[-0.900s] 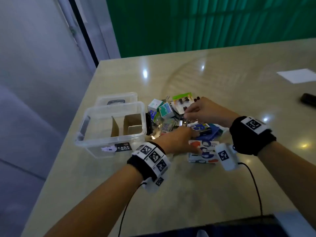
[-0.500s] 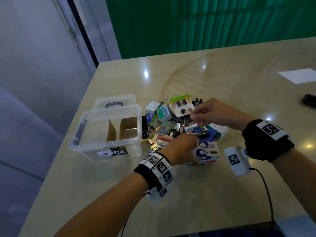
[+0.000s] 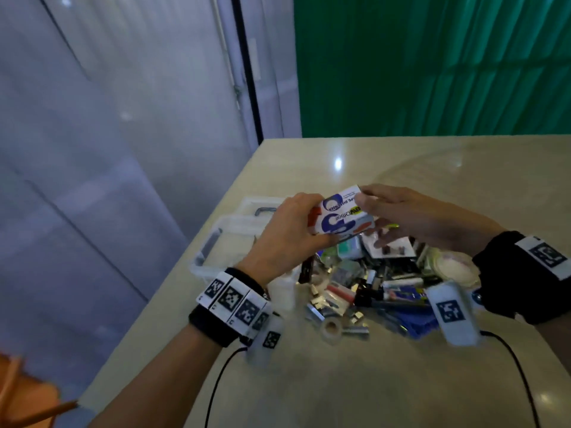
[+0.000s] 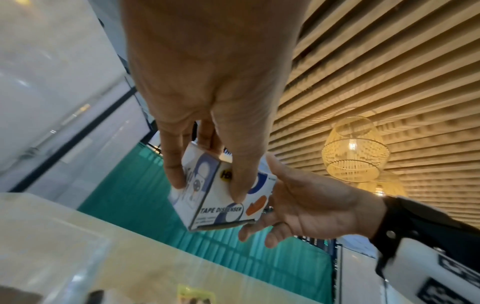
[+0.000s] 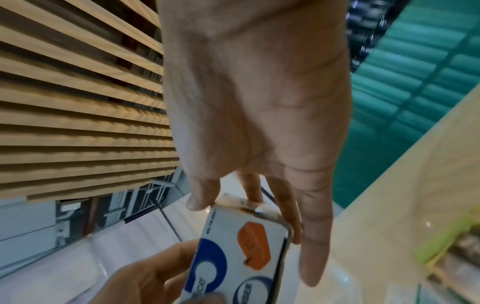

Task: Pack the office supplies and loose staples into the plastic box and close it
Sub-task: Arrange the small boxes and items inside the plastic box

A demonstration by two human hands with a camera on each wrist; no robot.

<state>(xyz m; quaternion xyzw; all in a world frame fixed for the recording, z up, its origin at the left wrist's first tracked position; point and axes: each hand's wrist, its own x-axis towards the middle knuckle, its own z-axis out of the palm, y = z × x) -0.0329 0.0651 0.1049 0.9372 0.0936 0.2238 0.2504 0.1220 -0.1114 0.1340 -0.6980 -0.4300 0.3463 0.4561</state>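
Head view: plastic box behind left hand

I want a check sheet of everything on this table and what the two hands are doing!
Surface: beige glossy table, lamp glints on it.
Job's things: tape dispenser box held up over the pile of supplies; clear plastic box open, behind the left hand; its inside is hidden.
Clutter: small tape roll at the pile's near edge.
Hands: left hand grips the box's left end; right hand holds its right end.
Cables: black wires run from both wrist cameras.
Surroundings: green curtain, glass wall, slatted ceiling, wicker lamp.
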